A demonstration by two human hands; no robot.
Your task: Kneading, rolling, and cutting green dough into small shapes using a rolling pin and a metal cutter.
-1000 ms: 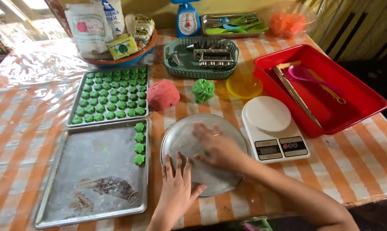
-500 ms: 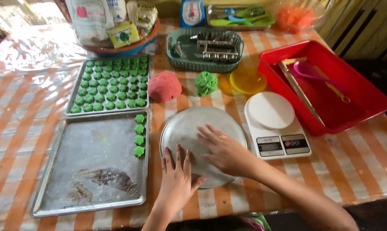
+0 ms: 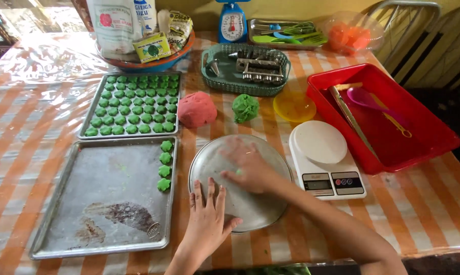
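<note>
A round metal plate (image 3: 258, 210) lies in front of me on the striped tablecloth. My right hand (image 3: 248, 165) lies flat on its middle, fingers spread and blurred, with a small bit of green dough (image 3: 238, 171) showing under it. My left hand (image 3: 207, 219) rests flat on the plate's near left rim and holds nothing. Left of the plate is a metal baking tray (image 3: 108, 193) with several green dough shapes (image 3: 165, 165) in a column along its right side. Behind the plate sit a red dough ball (image 3: 196, 109) and a green dough lump (image 3: 246, 107).
A second tray (image 3: 85, 135), behind the first, is full of green shapes. A white kitchen scale (image 3: 324, 158) and a red bin (image 3: 428, 137) with utensils stand to the right. A yellow lid (image 3: 294, 106), a green basket (image 3: 245, 66), a blue scale (image 3: 232, 23) and a bowl of packages (image 3: 138, 35) line the back.
My right hand has slid a little back and forth over the plate's middle. My left hand stays on the near rim. The view has shifted slightly.
</note>
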